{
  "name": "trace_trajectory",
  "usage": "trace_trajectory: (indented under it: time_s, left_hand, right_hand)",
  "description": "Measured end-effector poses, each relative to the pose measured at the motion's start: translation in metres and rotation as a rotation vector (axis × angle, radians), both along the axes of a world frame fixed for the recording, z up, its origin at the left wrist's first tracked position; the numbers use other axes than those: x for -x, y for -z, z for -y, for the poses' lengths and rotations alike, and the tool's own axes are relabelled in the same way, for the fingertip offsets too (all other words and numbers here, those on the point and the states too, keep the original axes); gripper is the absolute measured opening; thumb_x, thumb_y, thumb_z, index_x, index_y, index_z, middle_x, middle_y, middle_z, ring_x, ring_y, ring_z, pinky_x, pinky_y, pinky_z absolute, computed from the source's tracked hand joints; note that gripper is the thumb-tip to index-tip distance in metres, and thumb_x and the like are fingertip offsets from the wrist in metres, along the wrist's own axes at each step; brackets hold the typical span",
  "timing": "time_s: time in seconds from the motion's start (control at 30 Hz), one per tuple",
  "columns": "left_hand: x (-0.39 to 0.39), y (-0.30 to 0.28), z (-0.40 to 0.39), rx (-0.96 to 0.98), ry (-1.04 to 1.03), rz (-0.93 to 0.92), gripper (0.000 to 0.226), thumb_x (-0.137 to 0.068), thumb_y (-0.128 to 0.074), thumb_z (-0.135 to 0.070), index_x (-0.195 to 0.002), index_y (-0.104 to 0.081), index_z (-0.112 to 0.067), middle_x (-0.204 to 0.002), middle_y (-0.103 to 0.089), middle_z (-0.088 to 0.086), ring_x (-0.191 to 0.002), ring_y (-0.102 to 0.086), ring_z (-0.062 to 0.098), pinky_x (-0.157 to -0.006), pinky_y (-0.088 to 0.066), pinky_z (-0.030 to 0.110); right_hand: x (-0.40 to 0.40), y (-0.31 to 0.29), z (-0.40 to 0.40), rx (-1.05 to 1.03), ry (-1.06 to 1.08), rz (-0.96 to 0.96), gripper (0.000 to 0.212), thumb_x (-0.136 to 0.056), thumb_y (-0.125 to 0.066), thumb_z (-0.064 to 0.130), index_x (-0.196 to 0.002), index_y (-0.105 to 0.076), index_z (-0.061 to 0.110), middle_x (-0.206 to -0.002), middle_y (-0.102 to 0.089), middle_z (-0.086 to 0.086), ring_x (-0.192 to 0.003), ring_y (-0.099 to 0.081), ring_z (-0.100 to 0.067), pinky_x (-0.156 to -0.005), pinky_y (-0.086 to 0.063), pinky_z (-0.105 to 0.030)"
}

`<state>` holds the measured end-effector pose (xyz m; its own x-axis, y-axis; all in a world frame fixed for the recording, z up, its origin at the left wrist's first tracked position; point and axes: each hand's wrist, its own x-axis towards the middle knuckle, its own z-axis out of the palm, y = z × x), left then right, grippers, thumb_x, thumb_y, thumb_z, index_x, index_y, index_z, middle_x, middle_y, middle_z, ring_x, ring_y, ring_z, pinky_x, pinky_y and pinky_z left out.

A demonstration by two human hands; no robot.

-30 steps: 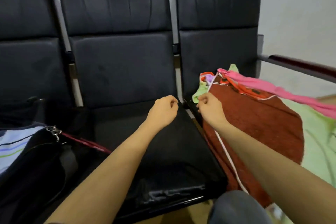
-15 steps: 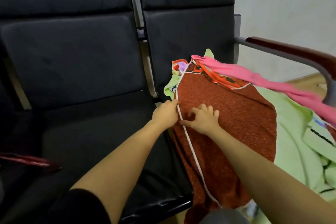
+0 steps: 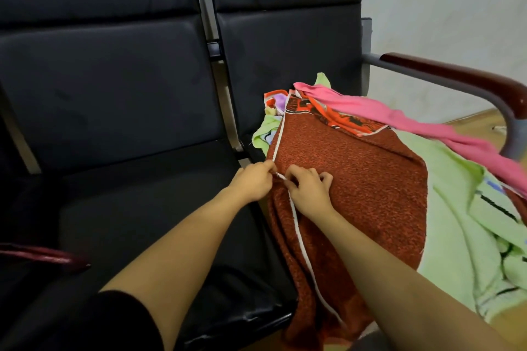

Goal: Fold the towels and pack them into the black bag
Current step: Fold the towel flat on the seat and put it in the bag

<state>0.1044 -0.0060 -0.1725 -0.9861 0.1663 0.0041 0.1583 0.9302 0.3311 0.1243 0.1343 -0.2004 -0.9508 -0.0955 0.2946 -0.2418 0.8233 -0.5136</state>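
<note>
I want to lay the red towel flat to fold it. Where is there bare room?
The black seat left of both hands is bare, bordered by its backrest and the red towel. The right seat is crowded: red, pink and green towels piled to the armrest.

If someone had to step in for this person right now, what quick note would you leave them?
Left hand pinches the white-trimmed edge of the rust-red terry towel; right hand grips the same edge beside it.
That towel lies on top of the pile on the right-hand seat, with a pink towel and a light green towel.
The black bag is not in view.
No folded towel shows; folding and packing are all left.
</note>
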Motion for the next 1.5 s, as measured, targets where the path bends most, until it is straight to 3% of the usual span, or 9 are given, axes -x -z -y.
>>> trace_trajectory:
  time_s: [0.17,0.37,0.47,0.53,0.63,0.73,0.9,1.27,1.5]
  left_hand:
    - [-0.016,-0.019,-0.001,-0.340,-0.142,-0.134,0.026,-0.095,-0.047,-0.026,-0.092,-0.068,-0.012,-0.090,-0.068,0.007,-0.084,-0.064,0.024,-0.077,-0.053,0.039]
    - [-0.046,-0.050,0.006,-0.461,-0.157,-0.421,0.032,-0.092,-0.041,0.003,-0.106,-0.067,-0.007,-0.110,-0.063,0.006,-0.096,-0.061,0.018,-0.079,-0.044,0.017]
    - [-0.062,-0.058,0.018,-0.510,-0.138,-0.494,0.034,-0.092,-0.039,0.007,-0.108,-0.067,-0.005,-0.113,-0.059,0.005,-0.105,-0.054,0.012,-0.084,-0.034,0.006]
    - [-0.072,-0.057,0.028,-0.516,-0.133,-0.532,0.035,-0.092,-0.039,0.007,-0.109,-0.067,-0.005,-0.112,-0.058,0.006,-0.107,-0.054,0.013,-0.088,-0.036,0.008]
    - [-0.086,-0.050,0.045,-0.538,-0.161,-0.542,0.035,-0.093,-0.039,0.005,-0.110,-0.067,-0.006,-0.110,-0.057,0.004,-0.105,-0.055,0.012,-0.092,-0.043,0.017]
    - [-0.099,-0.040,0.063,-0.556,-0.203,-0.563,0.035,-0.092,-0.040,0.005,-0.112,-0.067,-0.008,-0.109,-0.056,0.001,-0.101,-0.056,0.012,-0.084,-0.046,0.014]
    - [-0.122,-0.032,0.106,-0.632,-0.383,-0.616,0.033,-0.092,-0.044,0.002,-0.117,-0.065,-0.008,-0.106,-0.054,-0.003,-0.091,-0.055,0.007,-0.077,-0.042,0.007]
    - [-0.162,0.010,0.195,-0.500,-0.673,-0.522,0.029,-0.098,-0.042,-0.008,-0.115,-0.064,-0.003,-0.105,-0.055,0.009,-0.088,-0.053,0.013,-0.080,-0.042,0.020]
    - [-0.166,0.033,0.223,-0.137,-0.740,-0.246,0.032,-0.092,-0.039,-0.001,-0.118,-0.057,-0.006,-0.114,-0.049,0.010,-0.091,-0.061,0.031,-0.078,-0.050,0.041]
  right_hand:
    - [-0.019,-0.013,0.006,0.059,-0.037,-0.178,0.010,-0.094,-0.051,0.019,-0.087,-0.054,0.025,-0.076,-0.050,0.013,-0.084,-0.050,-0.011,-0.074,-0.015,-0.030]
    - [-0.034,-0.020,0.011,0.099,0.031,-0.347,0.025,-0.085,-0.061,0.020,-0.109,-0.057,0.028,-0.114,-0.056,0.012,-0.108,-0.050,-0.017,-0.085,-0.020,-0.031]
    - [-0.037,-0.022,0.012,0.002,0.106,-0.124,0.075,-0.084,-0.065,0.035,-0.146,-0.024,0.031,-0.155,-0.020,0.004,-0.137,-0.022,-0.022,-0.108,-0.016,-0.043]
    - [-0.039,-0.024,0.016,-0.087,0.127,-0.069,0.081,-0.085,-0.062,0.047,-0.149,-0.014,0.034,-0.159,-0.006,-0.001,-0.142,-0.013,-0.026,-0.111,-0.012,-0.047]
    - [-0.039,-0.021,0.026,-0.184,0.117,-0.154,0.051,-0.090,-0.056,0.045,-0.137,-0.044,0.031,-0.152,-0.030,-0.005,-0.138,-0.024,-0.027,-0.108,-0.010,-0.044]
    - [-0.041,-0.017,0.048,-0.152,0.076,-0.317,0.021,-0.089,-0.055,0.023,-0.107,-0.065,0.021,-0.115,-0.064,-0.001,-0.111,-0.053,-0.027,-0.098,-0.014,-0.039]
    - [-0.055,-0.029,0.103,-0.054,-0.037,-0.464,0.033,-0.081,-0.037,0.027,-0.097,-0.065,0.019,-0.089,-0.067,-0.001,-0.087,-0.061,-0.026,-0.090,-0.021,-0.038]
    - [-0.072,-0.013,0.184,-0.114,-0.649,0.028,0.025,-0.095,-0.050,0.038,-0.117,-0.059,0.033,-0.125,-0.055,0.017,-0.120,-0.041,-0.006,-0.097,-0.011,-0.026]
    - [-0.064,0.008,0.199,-0.450,-0.163,0.222,0.057,-0.099,-0.027,0.051,-0.145,-0.031,0.018,-0.153,-0.026,-0.009,-0.139,-0.022,-0.033,-0.113,-0.010,-0.051]
